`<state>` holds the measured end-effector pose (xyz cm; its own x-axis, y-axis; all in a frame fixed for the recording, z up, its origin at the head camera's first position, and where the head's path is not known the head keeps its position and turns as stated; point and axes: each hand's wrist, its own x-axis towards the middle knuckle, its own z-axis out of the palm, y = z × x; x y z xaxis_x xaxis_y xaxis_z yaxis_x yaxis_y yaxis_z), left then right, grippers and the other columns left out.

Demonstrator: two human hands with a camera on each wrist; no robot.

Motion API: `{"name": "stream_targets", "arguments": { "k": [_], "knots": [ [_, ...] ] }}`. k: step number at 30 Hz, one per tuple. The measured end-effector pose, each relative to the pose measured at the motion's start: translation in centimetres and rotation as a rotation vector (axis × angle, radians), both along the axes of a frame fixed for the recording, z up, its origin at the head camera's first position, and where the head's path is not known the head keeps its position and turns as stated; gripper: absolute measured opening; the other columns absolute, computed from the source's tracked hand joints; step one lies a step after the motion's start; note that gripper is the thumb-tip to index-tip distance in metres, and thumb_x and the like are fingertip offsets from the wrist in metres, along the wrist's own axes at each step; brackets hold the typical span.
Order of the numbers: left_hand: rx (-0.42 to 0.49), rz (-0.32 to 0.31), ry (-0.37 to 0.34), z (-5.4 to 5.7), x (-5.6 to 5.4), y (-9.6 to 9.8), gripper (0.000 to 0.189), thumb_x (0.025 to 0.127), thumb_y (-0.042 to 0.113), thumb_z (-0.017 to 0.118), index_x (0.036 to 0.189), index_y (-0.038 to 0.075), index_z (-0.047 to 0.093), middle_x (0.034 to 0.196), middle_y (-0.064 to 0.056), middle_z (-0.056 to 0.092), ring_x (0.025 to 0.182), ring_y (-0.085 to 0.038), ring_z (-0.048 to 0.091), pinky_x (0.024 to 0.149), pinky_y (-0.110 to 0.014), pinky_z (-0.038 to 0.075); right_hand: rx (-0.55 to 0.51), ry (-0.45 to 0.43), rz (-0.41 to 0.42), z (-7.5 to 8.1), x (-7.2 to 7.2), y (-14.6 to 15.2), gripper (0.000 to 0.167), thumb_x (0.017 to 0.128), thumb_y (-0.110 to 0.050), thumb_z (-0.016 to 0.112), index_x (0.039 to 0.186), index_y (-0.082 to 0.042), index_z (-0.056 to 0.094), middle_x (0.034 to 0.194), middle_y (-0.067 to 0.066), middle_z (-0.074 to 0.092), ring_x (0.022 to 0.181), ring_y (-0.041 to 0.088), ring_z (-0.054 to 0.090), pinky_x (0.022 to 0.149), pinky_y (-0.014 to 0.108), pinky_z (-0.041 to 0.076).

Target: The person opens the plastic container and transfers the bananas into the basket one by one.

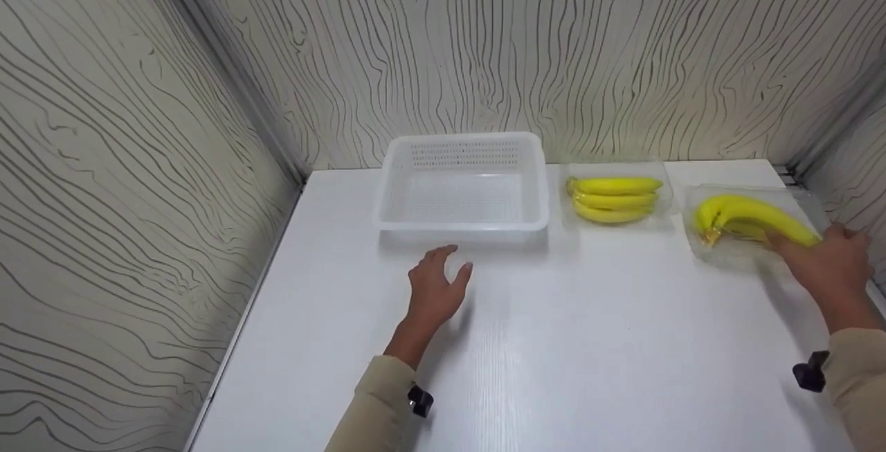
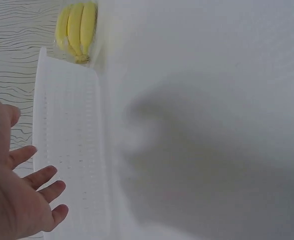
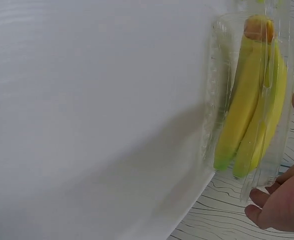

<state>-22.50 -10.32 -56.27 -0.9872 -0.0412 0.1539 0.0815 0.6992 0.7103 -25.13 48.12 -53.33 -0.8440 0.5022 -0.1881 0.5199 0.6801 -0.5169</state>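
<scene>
At the right, my right hand grips the right end of a clear plastic box with bananas inside. In the right wrist view its fingers curl at the box's end, and the thumb stands apart from them by the long side. My left hand hovers over the white table with nothing in it, its fingers spread and loosely bent. Just beyond it stands a white plastic basket with perforated walls and nothing inside.
A second clear box holding several bananas lies right of the basket, by the back wall. Wood-grain panels close off the back and both sides of the white table.
</scene>
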Motion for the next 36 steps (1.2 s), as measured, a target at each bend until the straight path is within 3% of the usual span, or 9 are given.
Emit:
{"name": "stream_targets", "arguments": {
  "k": [4,8,13,18,23,29,36],
  "knots": [
    [0.044,-0.034,-0.052,-0.7,0.1,1.9,0.047,0.106,0.039,0.064,0.145,0.012,0.062,0.148,-0.012,0.065,0.144,-0.033,0.058,0.123,-0.066,0.034,-0.003,0.049,0.023,-0.4,1.7,-0.1,0.119,0.098,-0.071,0.053,0.163,0.011,-0.003,0.167,0.046,-0.005,0.147,0.077,0.011,0.120,0.084,0.016],
    [0.077,-0.071,-0.093,-1.4,0.1,4.1,0.046,0.106,0.039,0.063,0.144,0.013,0.063,0.147,-0.011,0.065,0.145,-0.032,0.058,0.123,-0.067,0.035,-0.001,0.063,0.033,-0.7,3.2,-0.4,0.119,0.098,-0.072,0.053,0.164,0.008,-0.005,0.166,0.047,-0.005,0.143,0.081,0.013,0.114,0.084,0.024],
    [0.085,-0.124,-0.121,-2.0,0.3,6.3,0.045,0.106,0.040,0.062,0.143,0.014,0.064,0.145,-0.010,0.066,0.142,-0.032,0.059,0.120,-0.063,0.040,0.048,0.088,0.047,-1.1,4.6,-0.9,0.117,0.099,-0.070,0.055,0.163,0.013,0.004,0.164,0.050,0.002,0.139,0.082,0.019,0.111,0.083,0.028],
    [0.043,-0.195,-0.132,-2.8,1.1,7.6,0.043,0.107,0.040,0.062,0.142,0.016,0.064,0.144,-0.008,0.066,0.139,-0.028,0.061,0.117,-0.056,0.043,0.040,0.103,0.068,-1.4,5.8,-1.4,0.116,0.099,-0.070,0.056,0.164,0.012,0.005,0.166,0.048,0.001,0.139,0.084,0.015,0.109,0.085,0.027],
    [-0.004,-0.242,-0.129,-3.4,1.5,8.2,0.043,0.107,0.040,0.062,0.142,0.015,0.065,0.144,-0.006,0.066,0.138,-0.027,0.062,0.117,-0.056,0.044,0.039,0.126,0.078,-1.5,6.9,-2.5,0.114,0.100,-0.067,0.058,0.165,0.010,0.004,0.165,0.047,0.004,0.137,0.083,0.020,0.105,0.084,0.029],
    [0.012,-0.266,-0.149,-3.4,1.8,9.6,0.044,0.108,0.042,0.059,0.143,0.017,0.064,0.143,-0.006,0.067,0.137,-0.024,0.063,0.117,-0.049,0.047,0.034,0.158,0.100,-2.1,7.5,-4.5,0.111,0.101,-0.062,0.059,0.166,0.009,0.005,0.163,0.045,0.012,0.133,0.075,0.032,0.099,0.076,0.040],
    [0.185,-0.274,-0.316,-2.0,1.3,14.6,0.048,0.108,0.046,0.060,0.147,0.019,0.061,0.145,-0.004,0.067,0.137,-0.019,0.062,0.116,-0.039,0.051,0.013,0.233,0.149,-2.7,7.7,-6.8,0.107,0.100,-0.055,0.065,0.165,0.012,0.012,0.158,0.045,0.018,0.133,0.067,0.035,0.105,0.075,0.038]
  ]
}}
